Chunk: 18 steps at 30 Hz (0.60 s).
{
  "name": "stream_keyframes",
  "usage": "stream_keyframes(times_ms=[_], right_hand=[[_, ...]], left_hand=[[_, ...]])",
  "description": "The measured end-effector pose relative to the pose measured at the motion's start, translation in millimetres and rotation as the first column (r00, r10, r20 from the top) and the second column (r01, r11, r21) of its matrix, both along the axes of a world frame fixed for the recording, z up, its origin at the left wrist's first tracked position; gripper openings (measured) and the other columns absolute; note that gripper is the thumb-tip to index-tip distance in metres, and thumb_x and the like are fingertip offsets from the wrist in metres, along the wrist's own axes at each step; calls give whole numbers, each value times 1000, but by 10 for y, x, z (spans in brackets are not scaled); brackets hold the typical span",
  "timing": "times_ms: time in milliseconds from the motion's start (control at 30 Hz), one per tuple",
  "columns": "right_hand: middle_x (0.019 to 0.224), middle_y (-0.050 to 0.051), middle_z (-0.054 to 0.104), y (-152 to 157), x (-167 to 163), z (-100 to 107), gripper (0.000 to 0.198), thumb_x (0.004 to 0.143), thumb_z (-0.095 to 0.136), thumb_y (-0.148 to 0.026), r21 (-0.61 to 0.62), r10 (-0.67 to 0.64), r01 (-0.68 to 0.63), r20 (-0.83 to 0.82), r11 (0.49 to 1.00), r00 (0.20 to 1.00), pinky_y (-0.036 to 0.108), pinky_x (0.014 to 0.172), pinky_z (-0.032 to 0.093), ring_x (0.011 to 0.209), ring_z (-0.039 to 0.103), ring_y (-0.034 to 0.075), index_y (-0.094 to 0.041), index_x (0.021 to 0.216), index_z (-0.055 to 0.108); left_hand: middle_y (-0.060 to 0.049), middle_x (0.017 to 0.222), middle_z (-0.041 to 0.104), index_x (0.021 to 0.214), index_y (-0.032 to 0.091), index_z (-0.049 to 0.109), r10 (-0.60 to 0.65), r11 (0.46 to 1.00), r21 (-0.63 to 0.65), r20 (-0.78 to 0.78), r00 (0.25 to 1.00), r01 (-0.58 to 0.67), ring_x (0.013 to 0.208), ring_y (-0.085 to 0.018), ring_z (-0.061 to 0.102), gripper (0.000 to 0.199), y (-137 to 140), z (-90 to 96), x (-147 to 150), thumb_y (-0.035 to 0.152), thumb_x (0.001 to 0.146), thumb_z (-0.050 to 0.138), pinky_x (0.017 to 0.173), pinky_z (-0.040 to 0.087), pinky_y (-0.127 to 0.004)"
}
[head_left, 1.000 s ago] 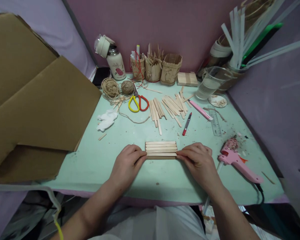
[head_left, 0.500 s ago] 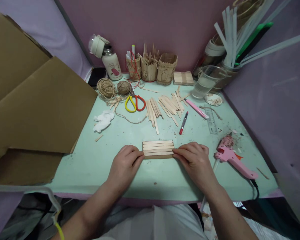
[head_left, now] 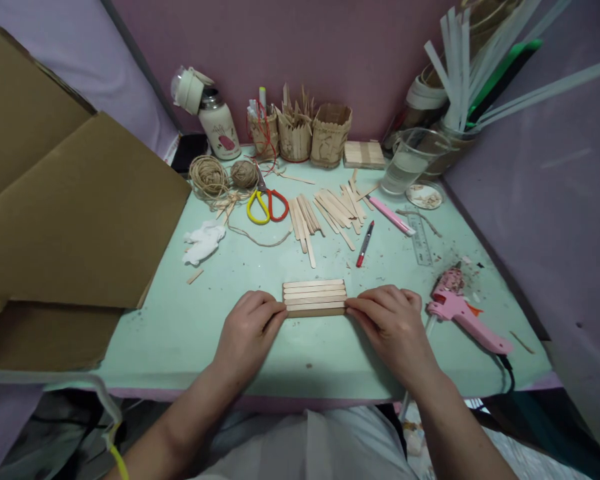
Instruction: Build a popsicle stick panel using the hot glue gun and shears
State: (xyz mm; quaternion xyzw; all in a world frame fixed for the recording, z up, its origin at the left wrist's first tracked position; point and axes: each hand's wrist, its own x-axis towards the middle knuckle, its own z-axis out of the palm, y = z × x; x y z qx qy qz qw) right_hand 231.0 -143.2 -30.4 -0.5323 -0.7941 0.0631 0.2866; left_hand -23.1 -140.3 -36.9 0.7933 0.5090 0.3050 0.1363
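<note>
Between my hands, on the pale green tabletop, lies a small rectangular panel (head_left: 315,293) of popsicle sticks laid side by side over a brown backing strip that shows along its near edge. My left hand (head_left: 253,327) pinches the panel's left end, near the lower corner. At the right end, the thumb and fingers of my right hand (head_left: 387,323) are closed on the lower corner in the same way. Just beyond are loose popsicle sticks (head_left: 305,223) in a fanned pile and a red-tipped pen (head_left: 365,244).
A pink glue gun (head_left: 465,317) with its cord lies to the right. Scissors (head_left: 269,205), twine (head_left: 209,176), a pink cutter (head_left: 392,216) and a clear ruler (head_left: 420,240) lie farther back. A cup of water (head_left: 405,170) stands at back right; a cardboard box (head_left: 90,220) fills the left.
Both hands keep hold of the panel's ends, with hardly any movement. The whole view has shifted slightly, so the things on the table appear a little farther left.
</note>
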Motion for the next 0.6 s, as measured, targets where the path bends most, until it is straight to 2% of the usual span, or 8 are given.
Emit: stream_keyframes(times_ms=[600], right_hand=[[81,2,72,24,-20,3,17,94,56,-21,-26,0,1,28,1000,1000,40,78,28,82,59,20,-23,86,71]], left_hand=[[-5,83,65,88,19,69,8,1000,-2,5,1000,-8,81,-17,59,11,4,-12,9,19,91,58,71,50,-31]])
